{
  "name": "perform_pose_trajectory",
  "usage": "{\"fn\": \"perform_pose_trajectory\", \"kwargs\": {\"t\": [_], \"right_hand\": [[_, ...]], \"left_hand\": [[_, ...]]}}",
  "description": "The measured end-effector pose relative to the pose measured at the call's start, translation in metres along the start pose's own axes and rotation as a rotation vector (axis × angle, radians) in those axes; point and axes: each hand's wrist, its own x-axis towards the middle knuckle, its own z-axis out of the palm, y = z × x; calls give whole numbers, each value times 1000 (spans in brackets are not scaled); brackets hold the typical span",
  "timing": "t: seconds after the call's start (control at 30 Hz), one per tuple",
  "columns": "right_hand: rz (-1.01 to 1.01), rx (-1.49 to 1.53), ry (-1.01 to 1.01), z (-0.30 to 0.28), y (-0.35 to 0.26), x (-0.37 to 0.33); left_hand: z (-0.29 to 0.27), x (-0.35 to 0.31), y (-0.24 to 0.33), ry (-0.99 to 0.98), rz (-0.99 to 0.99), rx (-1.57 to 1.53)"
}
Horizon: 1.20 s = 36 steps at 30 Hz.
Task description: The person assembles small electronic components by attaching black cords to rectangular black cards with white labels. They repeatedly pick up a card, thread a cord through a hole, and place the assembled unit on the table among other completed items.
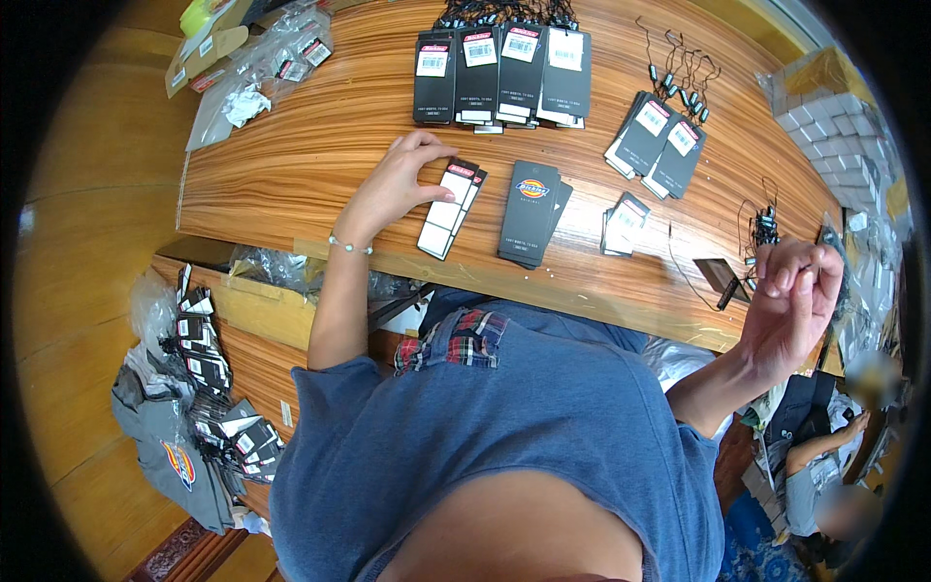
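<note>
My left hand point(400, 184) is at a small pile of narrow white labels with black tops point(449, 215) near the table's front edge. Its thumb touches the pile's edge, and the index finger is stretched beyond the top, apart from the thumb. To the right of the labels lies a stack of black hang tags point(529, 211). My right hand point(797, 291) is raised at the table's right side, fingers curled and thumb pressed against them; what they hold, if anything, is hidden. Beside it are a dark card point(718, 275) and a bundle of black strings point(764, 228).
Strung black hang tags point(519, 78) lie in rows at the back, with more point(659, 141) to the right. A small label stack point(626, 225) lies nearer. Plastic bags point(276, 63) cover the back left. Wrapped white boxes point(829, 121) stand far right; another person point(824, 456) sits lower right.
</note>
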Motion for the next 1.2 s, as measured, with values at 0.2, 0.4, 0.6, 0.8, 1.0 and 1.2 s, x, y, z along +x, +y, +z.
{"fn": "perform_pose_trajectory", "kwargs": {"t": [0.2,0.4,0.6,0.8,1.0,1.2], "right_hand": [[104,-117,1,10,1,-5],[200,-400,-16,52,13,-4],[52,-653,0,56,28,9],[37,-692,33,50,28,11],[46,-718,20,47,32,12],[125,-412,52,44,40,13]], "left_hand": [[-8,-1,14,-31,-171,-670],[-15,27,117,62,83,-860],[14,50,163,145,286,-838],[20,51,177,151,348,-721],[23,51,177,157,385,-709],[20,56,169,359,725,-353]]}}
